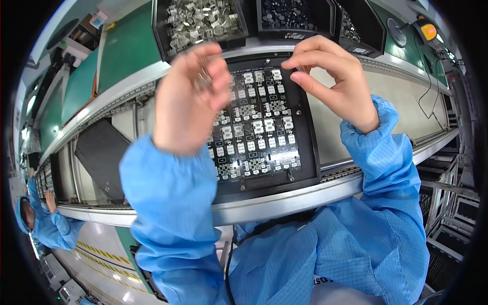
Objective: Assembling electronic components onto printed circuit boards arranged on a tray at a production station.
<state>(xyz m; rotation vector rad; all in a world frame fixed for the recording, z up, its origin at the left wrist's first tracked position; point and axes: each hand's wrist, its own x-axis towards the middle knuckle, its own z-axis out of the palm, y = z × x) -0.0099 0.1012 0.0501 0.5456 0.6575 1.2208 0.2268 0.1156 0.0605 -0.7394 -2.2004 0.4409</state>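
My left hand (188, 101), smeared by motion, is raised over the left part of the board panel with its fingers curled. Several small shiny metal parts (203, 79) lie in it. Above the panel's upper right corner, my right hand (333, 76) pinches a small part with thin metal pins (300, 68) between thumb and fingers. Beneath both hands the circuit board panel (254, 150), dotted with white and black components, sits in a black frame (306, 152). My left hand and sleeve cover the panel's left side.
Along the far side stand a black bin of clear and metal parts (201, 20), a bin of dark round parts (284, 15) and another bin (351, 28). The frame rests on a conveyor with a metal rail (284, 201). A co-worker in blue (48, 218) is at far left.
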